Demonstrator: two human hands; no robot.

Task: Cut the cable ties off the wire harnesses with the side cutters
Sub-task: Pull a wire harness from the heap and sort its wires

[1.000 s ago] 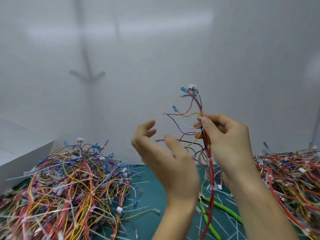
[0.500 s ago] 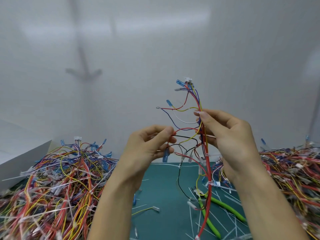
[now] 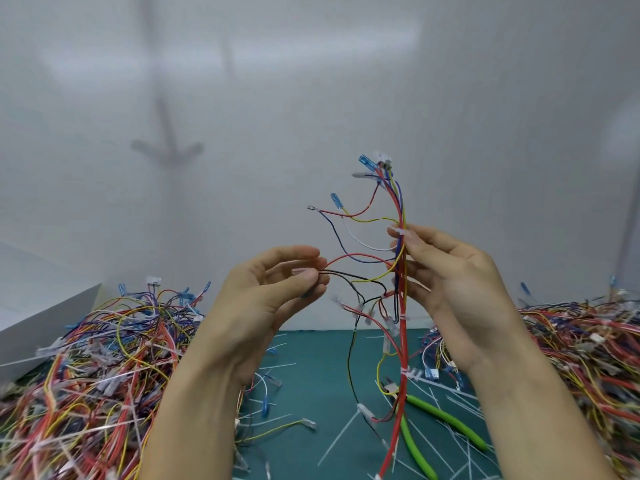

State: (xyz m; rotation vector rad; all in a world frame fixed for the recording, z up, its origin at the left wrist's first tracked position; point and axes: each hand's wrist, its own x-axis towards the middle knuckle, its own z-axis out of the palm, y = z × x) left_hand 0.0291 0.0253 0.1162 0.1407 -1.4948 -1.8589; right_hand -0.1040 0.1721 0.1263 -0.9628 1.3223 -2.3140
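The right hand grasps the wire harness between thumb and fingers near its upper part, at a white cable tie that sits just under the thumb tip. The harness stands nearly upright in the air; its main red bundle hangs down past the wrist to the bottom edge of the view. The left hand pinches 2 side wires of the same harness, 1 red and 1 black, between thumb and fingertips.

Vs. 1 s ago: the left hand was open then, palm spread and holding nothing. 0.5 s ago it was already closed near the branch wires. Now it holds them a bit more to the left, so the red and black wires stretch out sideways from the bundle. The right hand keeps about the same grip, w/ the harness top a little higher in the view.

More cable ties show lower on the bundle, 1 beside the right wrist and 1 further down. Blue connectors sit at the top end of the harness.

Below, on the green cutting mat, the side cutters w/ green handles lie untouched, partly behind the hanging bundle. Cut white tie pieces lie scattered on the mat. A big wire pile lies at the left, another pile at the right, a white box at the far left.
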